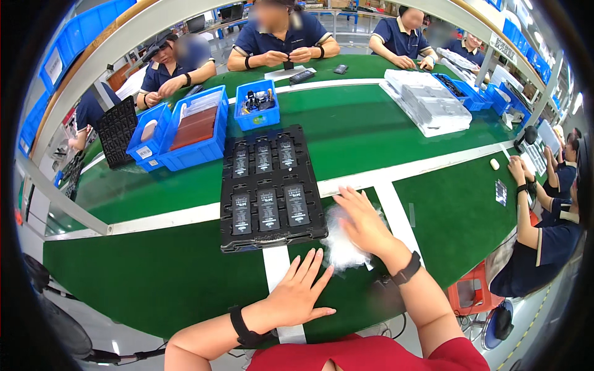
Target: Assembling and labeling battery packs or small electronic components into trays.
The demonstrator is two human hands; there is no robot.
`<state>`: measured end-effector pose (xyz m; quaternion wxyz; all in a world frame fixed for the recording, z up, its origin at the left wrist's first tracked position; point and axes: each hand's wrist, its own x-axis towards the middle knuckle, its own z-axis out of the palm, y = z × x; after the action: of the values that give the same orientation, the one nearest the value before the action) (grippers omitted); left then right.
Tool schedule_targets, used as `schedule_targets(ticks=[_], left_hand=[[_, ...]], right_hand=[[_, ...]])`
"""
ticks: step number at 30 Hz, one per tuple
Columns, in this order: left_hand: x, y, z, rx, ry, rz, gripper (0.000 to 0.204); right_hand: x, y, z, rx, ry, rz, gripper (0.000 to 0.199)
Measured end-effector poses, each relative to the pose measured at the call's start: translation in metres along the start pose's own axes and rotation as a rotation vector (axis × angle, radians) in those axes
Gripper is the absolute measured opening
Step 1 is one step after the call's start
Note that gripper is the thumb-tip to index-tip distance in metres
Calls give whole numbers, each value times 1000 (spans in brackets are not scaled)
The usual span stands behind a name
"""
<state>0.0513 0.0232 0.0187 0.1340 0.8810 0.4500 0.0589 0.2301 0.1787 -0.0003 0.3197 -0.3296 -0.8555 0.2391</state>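
Observation:
My left hand (299, 292) lies flat on the green belt, fingers spread, holding nothing, just below a black tray (232, 238) that carries several flat black battery cells (268, 209). My right hand (364, 224) rests palm down on a crumpled clear plastic bag (340, 247) at the tray's right front corner. Both wrists wear black straps.
Blue bins (196, 127) (257, 104) stand behind the tray, one holding brown sheets. A stack of white trays (427, 102) sits at the back right. Black trays (116, 132) lean at the left. Several other people work along the far and right sides.

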Motion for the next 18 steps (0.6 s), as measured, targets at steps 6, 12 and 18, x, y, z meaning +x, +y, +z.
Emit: schedule_targets(ticks=[6,12,18], left_hand=[[14,0,6,17,56,-16,88],[33,5,11,-24,119,-12,87],[42,6,13,5,85,-28,86]], right_hand=[[2,2,2,-347,-183,-105,35],[-8,7,-9,-261,-162,-77,29],[-9,12,-16,-9,-127,-3,23]])
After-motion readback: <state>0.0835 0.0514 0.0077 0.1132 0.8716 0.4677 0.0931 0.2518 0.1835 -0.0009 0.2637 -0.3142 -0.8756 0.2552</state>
